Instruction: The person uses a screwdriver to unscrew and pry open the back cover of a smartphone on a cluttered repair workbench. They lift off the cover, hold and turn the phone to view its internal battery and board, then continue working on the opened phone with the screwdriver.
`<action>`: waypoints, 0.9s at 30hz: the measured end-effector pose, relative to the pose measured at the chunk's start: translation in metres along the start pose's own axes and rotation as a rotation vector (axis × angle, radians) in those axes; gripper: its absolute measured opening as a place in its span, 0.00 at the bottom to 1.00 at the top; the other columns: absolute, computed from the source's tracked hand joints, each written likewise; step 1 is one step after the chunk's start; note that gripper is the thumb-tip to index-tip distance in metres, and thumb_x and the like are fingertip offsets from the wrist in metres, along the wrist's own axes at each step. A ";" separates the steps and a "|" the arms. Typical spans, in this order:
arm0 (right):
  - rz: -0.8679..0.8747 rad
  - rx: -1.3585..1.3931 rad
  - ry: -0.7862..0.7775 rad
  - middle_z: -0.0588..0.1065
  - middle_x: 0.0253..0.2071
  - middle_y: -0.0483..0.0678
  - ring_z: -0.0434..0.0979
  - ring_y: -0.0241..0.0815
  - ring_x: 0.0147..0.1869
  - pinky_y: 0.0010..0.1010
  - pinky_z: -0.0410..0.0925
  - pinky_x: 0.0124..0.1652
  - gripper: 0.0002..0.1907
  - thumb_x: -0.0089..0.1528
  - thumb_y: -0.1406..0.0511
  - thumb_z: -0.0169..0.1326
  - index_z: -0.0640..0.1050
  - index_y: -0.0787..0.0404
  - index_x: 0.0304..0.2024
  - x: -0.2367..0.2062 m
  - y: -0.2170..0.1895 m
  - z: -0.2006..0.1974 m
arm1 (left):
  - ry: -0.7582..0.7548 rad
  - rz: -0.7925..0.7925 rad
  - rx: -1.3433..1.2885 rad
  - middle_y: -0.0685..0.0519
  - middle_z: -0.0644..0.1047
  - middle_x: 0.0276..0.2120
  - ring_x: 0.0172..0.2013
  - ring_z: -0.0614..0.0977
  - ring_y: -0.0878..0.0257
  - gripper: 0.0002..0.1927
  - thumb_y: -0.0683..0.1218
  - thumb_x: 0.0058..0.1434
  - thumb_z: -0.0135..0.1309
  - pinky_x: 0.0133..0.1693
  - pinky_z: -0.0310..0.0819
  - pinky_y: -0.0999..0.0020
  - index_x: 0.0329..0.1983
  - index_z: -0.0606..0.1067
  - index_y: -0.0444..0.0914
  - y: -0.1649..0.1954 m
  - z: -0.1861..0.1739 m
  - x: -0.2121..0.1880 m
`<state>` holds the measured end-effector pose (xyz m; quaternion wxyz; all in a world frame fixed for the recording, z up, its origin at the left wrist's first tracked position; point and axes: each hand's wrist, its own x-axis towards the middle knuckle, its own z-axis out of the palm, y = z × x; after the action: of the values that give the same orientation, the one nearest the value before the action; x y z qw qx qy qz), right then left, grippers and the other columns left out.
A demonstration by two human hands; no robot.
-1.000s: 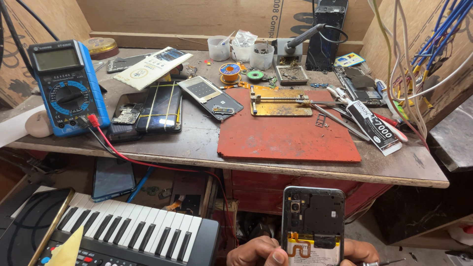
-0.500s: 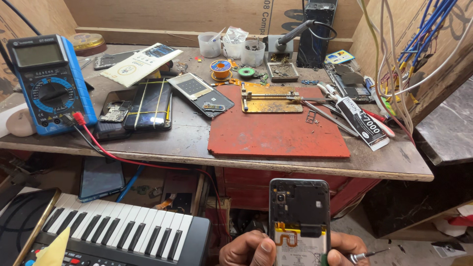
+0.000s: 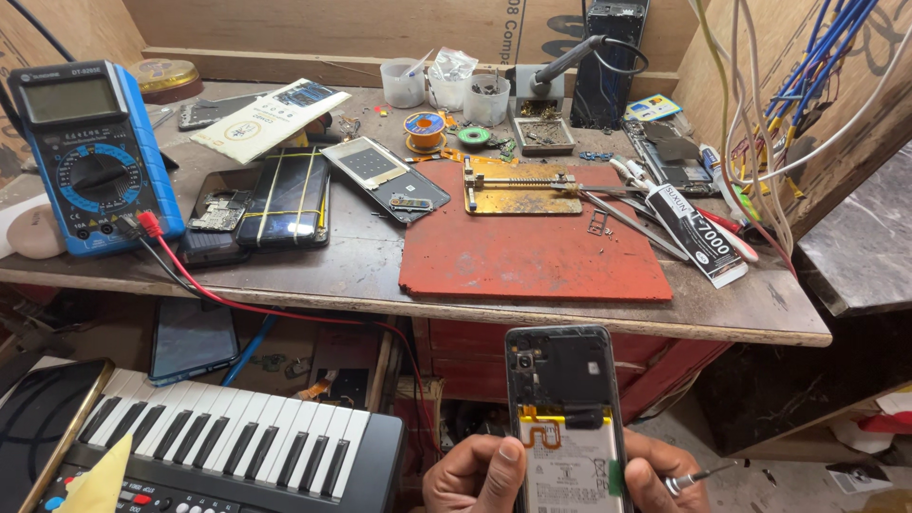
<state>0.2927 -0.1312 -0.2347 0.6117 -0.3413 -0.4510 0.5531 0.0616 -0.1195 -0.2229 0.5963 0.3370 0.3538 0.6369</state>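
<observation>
An opened phone with its back cover off stands upright at the bottom centre, showing a white battery and a yellow flex strip. My left hand grips its left edge, thumb on the battery. My right hand holds its right edge and also pinches a thin metal screwdriver that points to the right. Both hands are below the front edge of the workbench.
On the bench lie a red mat, a brass clamp fixture, a blue multimeter with red lead, a phone bound with rubber bands, a glue tube and tweezers. A keyboard sits lower left. Cables hang at right.
The view has shifted so the bench sits lower and further right in frame. The phone stays upright in both hands, now with the screwdriver tip visible at the right.
</observation>
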 end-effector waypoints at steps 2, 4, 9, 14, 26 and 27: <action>-0.001 -0.016 -0.014 0.80 0.55 0.73 0.80 0.60 0.61 0.53 0.70 0.59 0.31 0.65 0.56 0.55 0.76 0.81 0.56 0.005 -0.011 0.011 | 0.017 -0.026 -0.025 0.43 0.87 0.27 0.29 0.85 0.66 0.12 0.45 0.61 0.61 0.35 0.81 0.67 0.30 0.83 0.29 0.008 0.005 -0.002; -0.027 -0.072 0.012 0.80 0.57 0.69 0.80 0.56 0.62 0.47 0.69 0.60 0.33 0.64 0.54 0.54 0.76 0.80 0.58 0.006 -0.023 0.026 | 0.029 -0.029 -0.042 0.42 0.88 0.28 0.30 0.86 0.65 0.12 0.45 0.61 0.61 0.36 0.83 0.66 0.31 0.83 0.29 0.019 0.013 -0.002; 0.064 0.023 0.211 0.82 0.51 0.64 0.83 0.49 0.52 0.40 0.74 0.50 0.31 0.65 0.56 0.53 0.76 0.78 0.59 0.008 -0.047 0.075 | 0.282 -0.174 0.030 0.41 0.87 0.26 0.25 0.87 0.60 0.17 0.49 0.57 0.63 0.28 0.83 0.62 0.40 0.85 0.29 0.054 0.044 -0.011; 0.005 0.135 0.264 0.82 0.43 0.60 0.83 0.44 0.42 0.34 0.77 0.39 0.24 0.69 0.60 0.50 0.77 0.78 0.56 0.012 -0.067 0.115 | 0.151 0.029 0.173 0.45 0.88 0.42 0.36 0.86 0.66 0.24 0.50 0.65 0.57 0.34 0.80 0.72 0.60 0.81 0.33 0.084 0.064 -0.024; 0.034 0.041 0.247 0.82 0.36 0.54 0.81 0.37 0.33 0.27 0.75 0.31 0.16 0.65 0.66 0.58 0.80 0.75 0.48 0.031 -0.100 0.133 | -0.278 0.050 0.036 0.43 0.76 0.60 0.58 0.79 0.60 0.50 0.46 0.62 0.55 0.59 0.71 0.66 0.79 0.40 0.32 0.109 0.074 -0.028; 0.045 0.066 0.226 0.82 0.35 0.54 0.81 0.38 0.32 0.28 0.76 0.31 0.16 0.64 0.66 0.58 0.80 0.75 0.48 0.031 -0.102 0.133 | -0.294 0.042 0.009 0.43 0.75 0.60 0.58 0.78 0.59 0.52 0.46 0.60 0.56 0.59 0.71 0.66 0.79 0.39 0.32 0.109 0.074 -0.030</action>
<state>0.2056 -0.1271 -0.0879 0.6570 -0.3910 -0.3531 0.5392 0.0695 -0.1497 -0.0922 0.6266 0.4365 0.2584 0.5917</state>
